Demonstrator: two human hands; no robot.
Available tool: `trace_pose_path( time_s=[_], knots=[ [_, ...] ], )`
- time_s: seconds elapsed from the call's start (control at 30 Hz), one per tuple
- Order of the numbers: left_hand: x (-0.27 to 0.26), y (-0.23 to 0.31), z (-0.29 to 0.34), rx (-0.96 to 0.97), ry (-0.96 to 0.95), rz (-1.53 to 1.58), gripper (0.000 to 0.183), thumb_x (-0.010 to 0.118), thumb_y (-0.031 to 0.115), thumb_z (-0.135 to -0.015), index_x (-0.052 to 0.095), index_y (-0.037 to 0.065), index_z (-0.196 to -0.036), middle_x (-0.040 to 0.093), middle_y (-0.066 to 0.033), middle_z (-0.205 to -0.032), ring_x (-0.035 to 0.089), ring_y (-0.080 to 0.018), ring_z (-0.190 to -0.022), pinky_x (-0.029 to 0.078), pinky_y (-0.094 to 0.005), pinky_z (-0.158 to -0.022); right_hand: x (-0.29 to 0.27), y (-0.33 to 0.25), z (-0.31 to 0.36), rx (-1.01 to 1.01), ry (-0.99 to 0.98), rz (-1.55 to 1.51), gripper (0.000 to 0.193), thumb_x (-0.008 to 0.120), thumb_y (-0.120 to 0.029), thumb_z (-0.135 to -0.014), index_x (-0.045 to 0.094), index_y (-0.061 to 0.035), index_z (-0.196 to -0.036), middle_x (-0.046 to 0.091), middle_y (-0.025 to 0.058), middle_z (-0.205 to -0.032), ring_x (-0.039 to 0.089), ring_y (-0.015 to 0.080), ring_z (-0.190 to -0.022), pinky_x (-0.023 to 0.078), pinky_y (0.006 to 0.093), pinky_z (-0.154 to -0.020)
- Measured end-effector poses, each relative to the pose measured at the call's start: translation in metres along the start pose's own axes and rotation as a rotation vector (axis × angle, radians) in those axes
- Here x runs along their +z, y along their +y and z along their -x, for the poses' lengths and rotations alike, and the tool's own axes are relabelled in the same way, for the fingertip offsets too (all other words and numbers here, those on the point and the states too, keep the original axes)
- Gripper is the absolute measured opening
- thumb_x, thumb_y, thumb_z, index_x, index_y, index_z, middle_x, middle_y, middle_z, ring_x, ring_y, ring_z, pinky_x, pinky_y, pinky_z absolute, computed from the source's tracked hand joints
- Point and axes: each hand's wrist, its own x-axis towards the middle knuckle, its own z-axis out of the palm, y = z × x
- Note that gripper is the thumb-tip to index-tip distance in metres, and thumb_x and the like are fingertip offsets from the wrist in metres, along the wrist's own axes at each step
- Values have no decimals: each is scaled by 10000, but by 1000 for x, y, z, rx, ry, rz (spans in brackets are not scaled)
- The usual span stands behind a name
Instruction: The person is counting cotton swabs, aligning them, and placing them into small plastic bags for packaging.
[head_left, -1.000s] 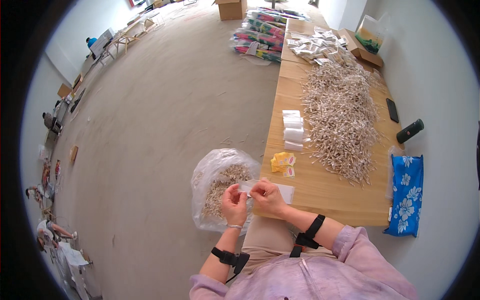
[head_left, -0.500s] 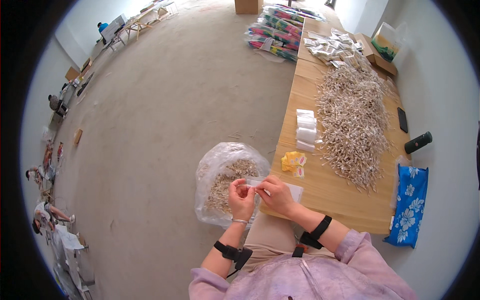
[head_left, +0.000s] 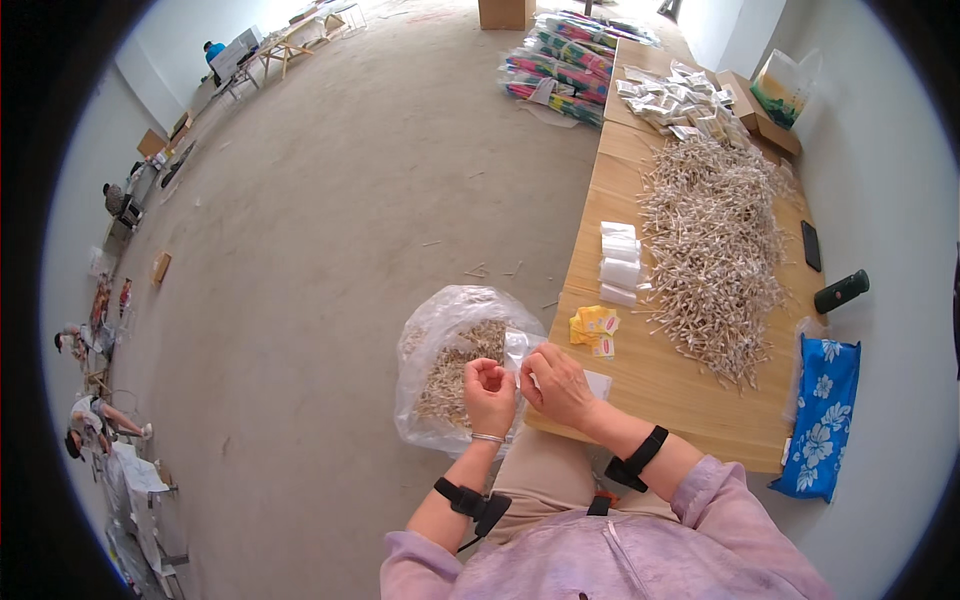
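Baggie [head_left: 518,346], clear, shows just far of my right grip [head_left: 557,384]; can't tell if that or my curled left grip [head_left: 490,397] holds it. Weak pinch might drop it into the swab sack [head_left: 413,352].

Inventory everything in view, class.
Table: one, tan, right
Swabs: many, pale, table
Packets: many, whitish, far end
Sleeves: several, white, table
Cards: several, yellow, near sleeves
Phone: one, black, table edge
Cylinder: one, dark, near phone
Pouch: one, blue, right
Bags: several, clear, centre and right
Sack: one, clear, floor
Bundles: several, multicoloured, floor
Boxes: several, brown, floor, table
Furniture: several, pale, left
People: several, mixed, left
Left hand: one, by sack
Right hand: one, near table
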Motion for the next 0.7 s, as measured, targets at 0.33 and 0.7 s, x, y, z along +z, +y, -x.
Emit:
trace_pose_path(
  time_s=[0.33, 0.7],
  knots=[
    [3, 0, 4, 54, 45, 89, 198, 661, -18, -805, 504, 62, -895, 561, 15, -779, 550, -43, -669, 476, -192, -618, 8, 3, 5, 368, -44, -81, 192, 641, -179, -819, 540, -65, -935, 612, 131, -807, 622, 333, -742, 496, 425, -627],
    [4, -5, 1, 28, 109, 14, 180, 635, -3, -797, 486, 61, -877, 526, 21, -749, 502, -48, -628, 446, -201, -580, 22, 9, -1, 249, 23, -59, 107, 592, -140, -852, 526, -56, -860, 607, 112, -708, 622, 309, -648, 491, 420, -580]
  ],
)
